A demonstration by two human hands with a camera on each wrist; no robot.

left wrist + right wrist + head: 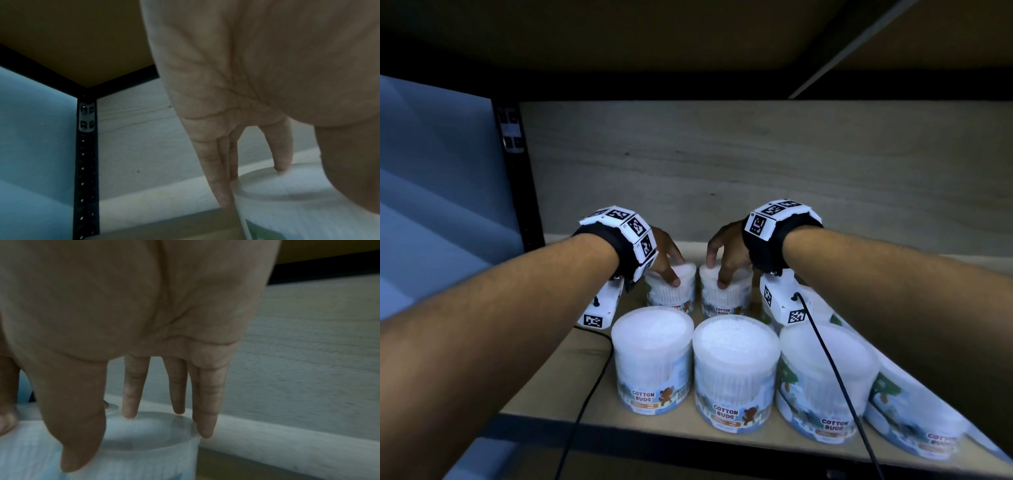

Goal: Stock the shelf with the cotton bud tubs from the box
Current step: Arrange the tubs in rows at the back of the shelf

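Your left hand (666, 255) sits on the back-left tub (671, 289), your right hand (726, 258) on the back-right tub (726, 296) just beside it. Four front tubs (736, 373) stand in a row before them, along the shelf (544, 383) edge.

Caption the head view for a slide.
Both hands, left hand and right hand, grip back-row tubs on the shelf.

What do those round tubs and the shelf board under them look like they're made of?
Cotton bud tubs: apparently clear, slightly frosted plastic, since the white buds show through the lid and wall; a printed label wraps the lower part. Shelf board: pale wood-grain surface, matte, perhaps laminate or chipboard; its front edge looks like dark metal.
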